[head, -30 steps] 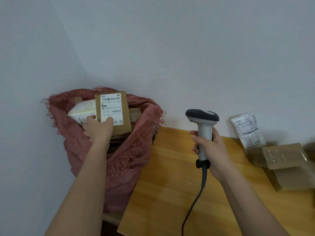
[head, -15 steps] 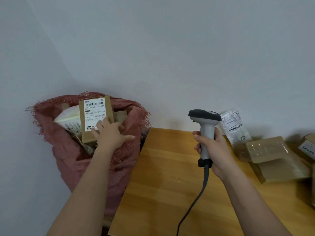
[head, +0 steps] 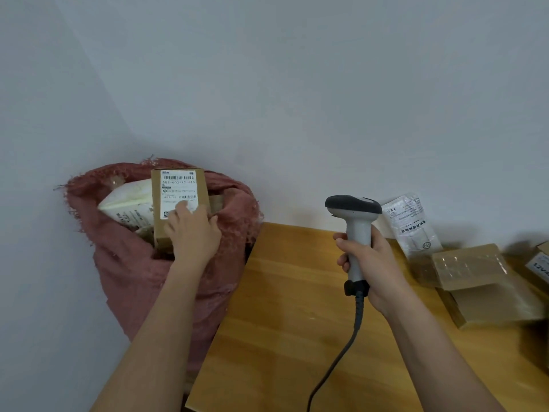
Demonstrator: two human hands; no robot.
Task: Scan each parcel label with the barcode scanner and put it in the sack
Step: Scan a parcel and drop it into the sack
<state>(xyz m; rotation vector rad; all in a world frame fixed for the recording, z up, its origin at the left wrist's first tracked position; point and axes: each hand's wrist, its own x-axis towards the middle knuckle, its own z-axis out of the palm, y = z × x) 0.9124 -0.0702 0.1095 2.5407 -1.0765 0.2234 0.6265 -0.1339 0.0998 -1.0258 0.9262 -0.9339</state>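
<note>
- The left hand rested on the lower front of a brown cardboard parcel, fingers fairly straight and laid over the bottom of its white label; whether they gripped it could not be told.
- That parcel stood upright in the open mouth of the reddish sack, just beside a white padded parcel lying in the sack.
- The sack stood off the left edge of the wooden table, against the wall.
- The right hand held the barcode scanner upright above the table, fingers curled round its handle, cable hanging down.
- Near the table's far right edge lay a clear plastic pouch, taped cardboard parcels and a box with a label.
</note>
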